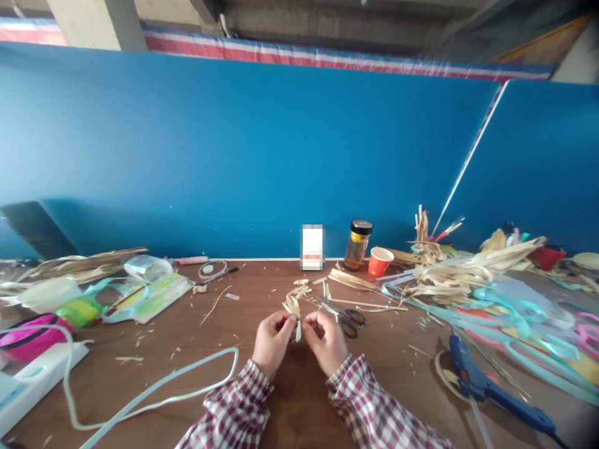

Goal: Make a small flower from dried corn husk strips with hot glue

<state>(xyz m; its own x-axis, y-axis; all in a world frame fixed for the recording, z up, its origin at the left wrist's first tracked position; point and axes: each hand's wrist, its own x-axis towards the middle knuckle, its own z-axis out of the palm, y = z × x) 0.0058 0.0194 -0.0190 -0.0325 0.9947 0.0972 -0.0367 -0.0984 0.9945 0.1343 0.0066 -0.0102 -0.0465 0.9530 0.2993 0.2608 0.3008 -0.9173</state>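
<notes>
Pinched between the thumb and fingers of my left hand (271, 342) is a small pale corn husk piece (292, 304), its pointed strips fanning upward like petals. A whitish-green tip (298, 332) hangs below it between my hands. My right hand (327, 342) is closed in a pinch just beside the piece. What its fingertips hold is too small or hidden to make out. Black-handled scissors (350, 323) lie on the table behind my right hand, partly covered by it. Loose husk scraps (302, 289) are scattered just beyond my fingers.
At right, a blue glue gun (477, 374) lies before piled husks (449, 280) and ribbons (515, 355). A lidded jar (358, 246) and red paper cup (380, 262) stand at the back. A white cable (187, 368) loops near my left sleeve; a power strip (47, 380) lies left.
</notes>
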